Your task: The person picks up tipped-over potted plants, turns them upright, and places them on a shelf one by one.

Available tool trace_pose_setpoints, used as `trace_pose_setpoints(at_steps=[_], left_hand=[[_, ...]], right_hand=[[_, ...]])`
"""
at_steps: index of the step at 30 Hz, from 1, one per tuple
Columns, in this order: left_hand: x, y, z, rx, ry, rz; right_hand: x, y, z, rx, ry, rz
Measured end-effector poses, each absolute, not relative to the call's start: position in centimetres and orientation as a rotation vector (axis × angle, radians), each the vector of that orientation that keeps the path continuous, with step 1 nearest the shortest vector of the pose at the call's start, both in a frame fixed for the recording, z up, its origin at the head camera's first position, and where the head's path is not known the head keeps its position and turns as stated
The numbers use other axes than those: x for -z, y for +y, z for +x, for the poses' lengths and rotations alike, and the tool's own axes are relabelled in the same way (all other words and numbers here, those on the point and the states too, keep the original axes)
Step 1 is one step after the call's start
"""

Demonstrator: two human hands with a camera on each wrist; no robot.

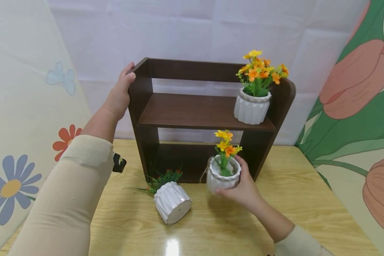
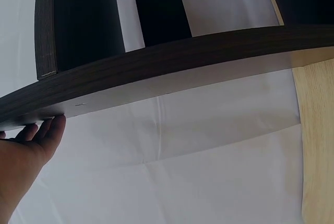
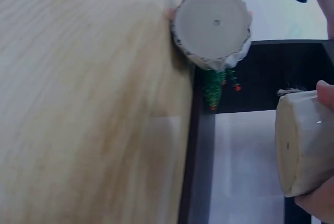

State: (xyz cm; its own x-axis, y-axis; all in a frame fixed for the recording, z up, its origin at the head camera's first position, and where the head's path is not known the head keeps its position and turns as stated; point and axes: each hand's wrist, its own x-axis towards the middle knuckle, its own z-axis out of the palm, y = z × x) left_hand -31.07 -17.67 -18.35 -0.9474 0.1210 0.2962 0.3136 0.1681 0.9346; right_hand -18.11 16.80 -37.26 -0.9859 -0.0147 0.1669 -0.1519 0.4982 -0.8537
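In the head view, my right hand [image 1: 243, 186] grips a white fluted flower pot [image 1: 222, 181] holding yellow and orange artificial flowers [image 1: 225, 145], thumb at the front and fingers round its right side. It is in front of the lower level of a dark brown two-tier shelf [image 1: 185, 110]. The right wrist view shows this pot's pale base [image 3: 287, 145]. My left hand [image 1: 120, 92] touches the upper left side panel of the shelf; in the left wrist view its fingertips [image 2: 58, 122] press on the outer face.
A similar flower pot [image 1: 252, 106] stands at the right of the upper shelf. Another white pot [image 1: 172, 202] with green foliage lies tipped over on the wooden table [image 1: 131, 227], before the shelf's lower left. A white cloth [image 1: 179, 32] hangs behind.
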Motion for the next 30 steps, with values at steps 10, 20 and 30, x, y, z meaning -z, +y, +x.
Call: trace_pose_setpoints(at_steps=[10,20,30], left_hand=[[18.4,-17.6,-31.1,1.898,-2.266,-0.429],[18.3,-17.6,-31.2,1.934,-2.224,-0.430],[18.3,-17.5,-31.1,1.884,-2.271,-0.419]], right_hand=[[34.5,16.5,-18.1,-1.475,-2.614,0.144],[31.7,16.1,-18.1,-1.465,-2.637,0.158],[30.1,15.6,-18.2,-1.460,-2.655,0.183]])
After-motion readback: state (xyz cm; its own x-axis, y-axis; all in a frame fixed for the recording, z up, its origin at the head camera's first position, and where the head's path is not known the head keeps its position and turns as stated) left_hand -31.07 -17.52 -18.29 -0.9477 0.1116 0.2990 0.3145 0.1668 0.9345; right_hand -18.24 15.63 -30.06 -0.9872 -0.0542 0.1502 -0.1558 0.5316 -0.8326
